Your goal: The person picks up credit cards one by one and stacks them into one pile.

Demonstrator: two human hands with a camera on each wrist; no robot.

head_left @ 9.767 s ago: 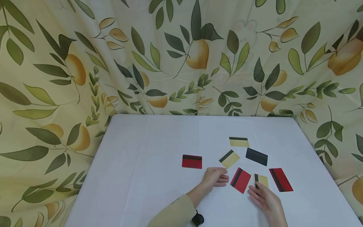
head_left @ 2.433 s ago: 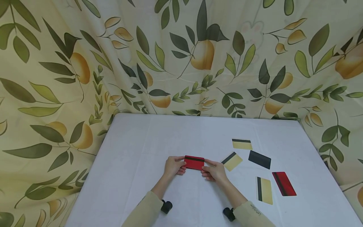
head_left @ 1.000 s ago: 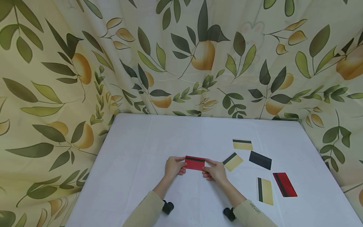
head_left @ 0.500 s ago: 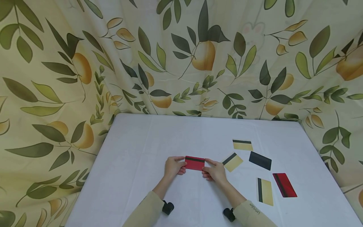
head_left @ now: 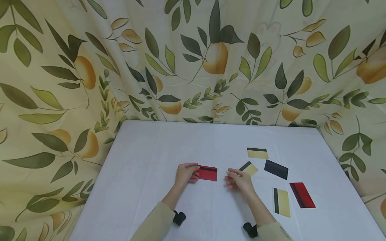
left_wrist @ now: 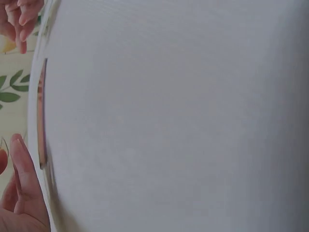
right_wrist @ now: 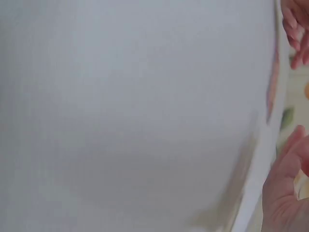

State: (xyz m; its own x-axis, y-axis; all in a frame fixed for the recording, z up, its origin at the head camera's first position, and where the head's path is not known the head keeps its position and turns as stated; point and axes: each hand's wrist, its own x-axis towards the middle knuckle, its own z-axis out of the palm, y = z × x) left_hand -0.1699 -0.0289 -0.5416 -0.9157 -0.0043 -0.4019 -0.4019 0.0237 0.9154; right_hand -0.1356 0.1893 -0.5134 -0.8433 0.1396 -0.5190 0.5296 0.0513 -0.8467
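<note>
A red card (head_left: 208,173) with a dark stripe along its top lies flat on the white table. My left hand (head_left: 184,174) is at its left end, fingertips overlapping the upper corner in the head view. From the left wrist, the card (left_wrist: 42,116) shows nearly edge-on, and the left hand's fingers (left_wrist: 24,164) look straight beside it. Off the card's right end, my right hand (head_left: 241,180) has loosely bent fingers with nothing between them. It partly covers a tilted gold card (head_left: 249,169). The right wrist view has the right hand (right_wrist: 285,188) apart from the card (right_wrist: 273,82).
To the right lie a gold card (head_left: 257,153), a black card (head_left: 276,169), an upright gold card (head_left: 282,202) and a second red card (head_left: 302,195). The white table (head_left: 150,147) meets a leaf-and-fruit patterned curtain (head_left: 193,83) at its back edge.
The right hand has let go of the red card's right end and moved right; the left fingers have shifted up slightly. Since the oldest frame, the middle red card has left its spot among the right-hand cards.
</note>
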